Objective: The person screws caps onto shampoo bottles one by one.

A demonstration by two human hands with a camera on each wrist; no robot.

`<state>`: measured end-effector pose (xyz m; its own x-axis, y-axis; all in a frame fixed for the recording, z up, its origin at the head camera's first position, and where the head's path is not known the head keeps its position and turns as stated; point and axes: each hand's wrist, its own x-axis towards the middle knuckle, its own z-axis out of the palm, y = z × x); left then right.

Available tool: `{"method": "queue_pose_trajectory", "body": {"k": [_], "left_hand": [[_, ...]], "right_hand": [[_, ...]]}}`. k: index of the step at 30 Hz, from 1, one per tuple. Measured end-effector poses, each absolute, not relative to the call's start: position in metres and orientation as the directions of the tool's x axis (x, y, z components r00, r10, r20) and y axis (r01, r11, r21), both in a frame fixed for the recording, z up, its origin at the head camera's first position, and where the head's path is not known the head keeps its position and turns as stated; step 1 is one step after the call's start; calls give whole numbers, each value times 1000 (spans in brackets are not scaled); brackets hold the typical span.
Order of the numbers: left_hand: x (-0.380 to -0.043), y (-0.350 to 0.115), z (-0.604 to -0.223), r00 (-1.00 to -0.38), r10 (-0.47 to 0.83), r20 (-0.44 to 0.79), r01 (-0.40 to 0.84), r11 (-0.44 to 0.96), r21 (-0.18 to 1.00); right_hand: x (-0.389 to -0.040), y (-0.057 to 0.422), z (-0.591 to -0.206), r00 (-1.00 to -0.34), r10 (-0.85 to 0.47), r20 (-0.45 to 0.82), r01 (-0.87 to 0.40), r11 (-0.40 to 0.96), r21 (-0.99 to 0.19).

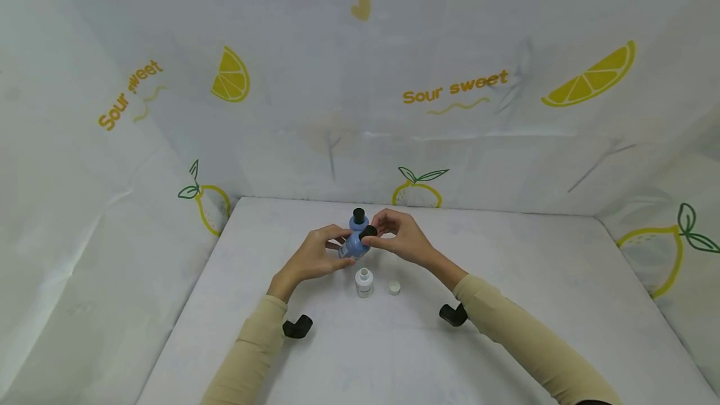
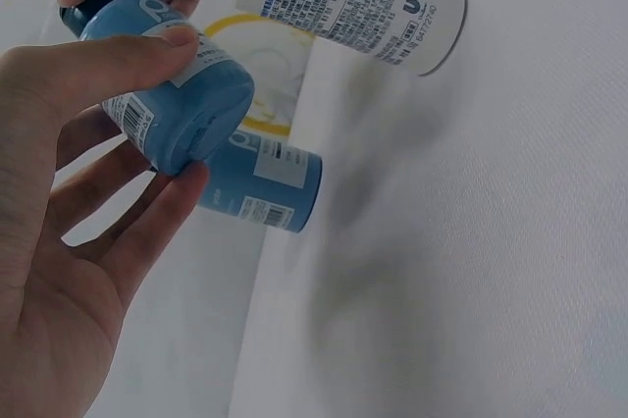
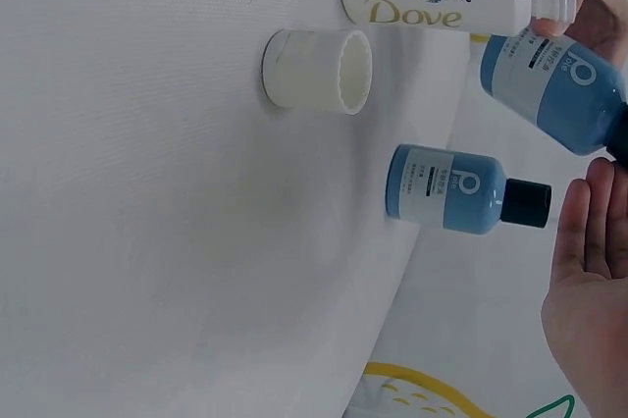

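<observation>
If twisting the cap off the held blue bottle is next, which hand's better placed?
Likely the right hand: it's at the black cap, thumb against it. The left hand holds the tilted blue bottle by its body, so it looks better suited to steadying.

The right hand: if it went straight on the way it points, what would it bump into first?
The black cap of the tilted blue bottle, which the right hand seems to be pinching, though depth is unclear.
</observation>
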<state>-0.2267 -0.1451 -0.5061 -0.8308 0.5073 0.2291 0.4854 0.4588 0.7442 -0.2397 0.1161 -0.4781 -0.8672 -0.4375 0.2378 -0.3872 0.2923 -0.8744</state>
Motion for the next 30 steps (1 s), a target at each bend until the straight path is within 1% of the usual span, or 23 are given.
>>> {"method": "queue_pose_trajectory", "body": {"k": [10, 18, 23, 26, 30], "left_hand": [[-227, -147, -508, -828, 503, 247, 496, 453, 741], [-226, -148, -509, -834, 500, 234, 482, 453, 750], [-227, -148, -510, -832, 501, 238, 486, 450, 749], [-227, -148, -510, -831, 501, 244, 487, 441, 754], [-228, -148, -511, -827, 502, 255, 493, 428, 757]], "right_hand": [[-239, 115, -478, -865, -442, 237, -389, 294, -873], [-237, 115, -477, -870, -439, 224, -379, 304, -874], [-237, 118, -472, -859, -469, 206, -375, 300, -877], [-239, 121, -469, -824, -532, 194, -377, 259, -889], [-243, 124, -469, -751, -629, 200, -400, 192, -896]]}}
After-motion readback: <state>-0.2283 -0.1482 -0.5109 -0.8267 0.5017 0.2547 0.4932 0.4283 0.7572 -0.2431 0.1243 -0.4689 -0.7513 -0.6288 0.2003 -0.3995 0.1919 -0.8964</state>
